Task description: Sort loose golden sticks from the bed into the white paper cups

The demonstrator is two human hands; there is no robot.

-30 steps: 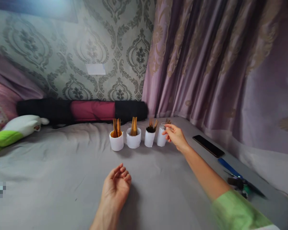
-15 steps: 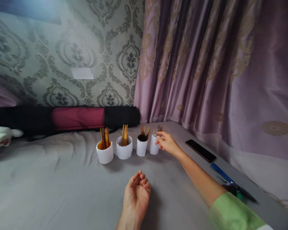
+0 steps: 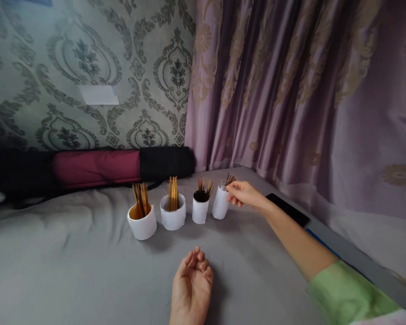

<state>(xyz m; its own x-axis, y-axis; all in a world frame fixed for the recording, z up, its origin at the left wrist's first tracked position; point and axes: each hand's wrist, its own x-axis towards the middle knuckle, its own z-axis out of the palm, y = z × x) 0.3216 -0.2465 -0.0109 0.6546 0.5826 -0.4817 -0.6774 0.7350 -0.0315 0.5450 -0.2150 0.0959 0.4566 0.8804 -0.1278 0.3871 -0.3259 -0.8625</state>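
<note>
My right hand [image 3: 245,194] pinches the rim of a narrow glass jar [image 3: 219,203] wrapped in white paper. The jar leans to the right, and thin brown sticks [image 3: 230,179] poke out of its top, partly behind my fingers. Left of it stands a paper-wrapped cup with a dark inside [image 3: 200,212], holding several short sticks. Two wider white-wrapped containers follow: a clear one [image 3: 173,219] with yellowish sticks, and an amber-lined one [image 3: 144,228] with brown sticks. Low in the middle, my left hand [image 3: 192,284] rests palm up, fingers loosely curled and holding nothing.
A black phone [image 3: 287,210] lies on the grey sheet [image 3: 88,271], partly behind my right forearm, with a blue object [image 3: 321,241] near it. A long black and maroon roll [image 3: 98,167] lies along the wall. Purple curtains [image 3: 274,90] hang at the right.
The jar at the right has gone from upright to leaning right, with my right hand at its rim. My left hand stays nearly in place. The view has shifted slightly.
</note>
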